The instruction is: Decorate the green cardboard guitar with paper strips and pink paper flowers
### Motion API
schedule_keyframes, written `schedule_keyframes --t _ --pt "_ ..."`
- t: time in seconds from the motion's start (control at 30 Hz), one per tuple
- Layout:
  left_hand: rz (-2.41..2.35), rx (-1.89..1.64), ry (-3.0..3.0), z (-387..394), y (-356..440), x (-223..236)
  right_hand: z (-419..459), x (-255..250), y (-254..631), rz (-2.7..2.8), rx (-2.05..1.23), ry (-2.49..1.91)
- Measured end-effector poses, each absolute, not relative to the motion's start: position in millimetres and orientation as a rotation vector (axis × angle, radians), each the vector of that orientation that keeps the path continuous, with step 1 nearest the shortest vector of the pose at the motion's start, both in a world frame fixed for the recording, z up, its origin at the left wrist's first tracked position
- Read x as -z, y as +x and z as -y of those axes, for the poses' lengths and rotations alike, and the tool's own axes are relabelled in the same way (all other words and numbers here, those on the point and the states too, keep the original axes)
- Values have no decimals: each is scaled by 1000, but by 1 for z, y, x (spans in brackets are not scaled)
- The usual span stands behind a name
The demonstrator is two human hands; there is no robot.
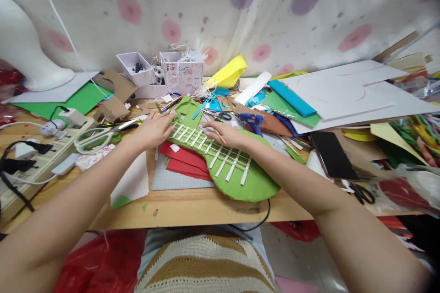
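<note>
Across the front of the bench [195, 208], a green guitar-shaped piece [257, 165] lay at a slant, its narrow neck toward the left and its rounded body near the front edge. White strips [233, 165] crossed it like rungs, and its neck overlapped red paper [187, 164] on a grey mat [165, 177]. The step in hand seemed to be placing or pressing down those strips; as a judgement, the next move called for a steady neck and light fingertip pressure, so that no strip shifted. The left hand [155, 129] was at the neck's far end, its grip loosely bent with fingers stretched over the green edge; whether it pinched the neck or merely rested there, I cannot tell. The right hand [225, 133] reached over the upper edge, its grip partly open and the fingers extended toward the strips. A thin brown stick [219, 136] showed at those fingers, though whether it was clasped or only lay against them was unclear. Just beyond the right hand was a blue glue gun [253, 120], apart from both hands.
</note>
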State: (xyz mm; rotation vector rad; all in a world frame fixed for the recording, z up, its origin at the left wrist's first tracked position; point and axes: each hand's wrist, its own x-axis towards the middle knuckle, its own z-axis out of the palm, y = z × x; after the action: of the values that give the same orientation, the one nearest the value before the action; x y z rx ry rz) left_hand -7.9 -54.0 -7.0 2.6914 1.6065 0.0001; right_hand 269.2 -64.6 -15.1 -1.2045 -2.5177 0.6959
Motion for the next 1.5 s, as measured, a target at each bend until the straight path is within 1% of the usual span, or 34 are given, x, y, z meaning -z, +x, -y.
schedule_keyframes --t 0.23,0.37,0.43,0.53,0.7,0.87,1.0,1.13,1.4,1.5 --pt "-1522 172 2697 57 -21 25 66 16 269 2702 -632 -1098" --pt "-1679 20 2673 56 -18 10 59 11 272 2678 -616 -1095" --pt "-1829 -90 2616 54 -17 -4 50 7 273 2692 -521 -1132" --pt "-2025 -126 2510 53 -16 -21 33 1 272 2785 -291 -1155" --pt "-2116 25 2505 48 -16 -19 5 4 263 2978 34 -1143" --pt "-2137 203 2364 27 -20 -11 -9 10 252 3065 182 -1167" --pt "-2110 309 2219 18 -19 -9 -14 9 248 3057 136 -1168" --pt "-2159 341 2157 20 -14 -5 -15 12 245 2813 -48 -1259" --pt "-2211 422 2267 28 -1 -6 -5 29 225 2435 -344 -1206" --pt "-2220 429 2325 32 5 -7 -1 34 215 2225 -520 -1147"
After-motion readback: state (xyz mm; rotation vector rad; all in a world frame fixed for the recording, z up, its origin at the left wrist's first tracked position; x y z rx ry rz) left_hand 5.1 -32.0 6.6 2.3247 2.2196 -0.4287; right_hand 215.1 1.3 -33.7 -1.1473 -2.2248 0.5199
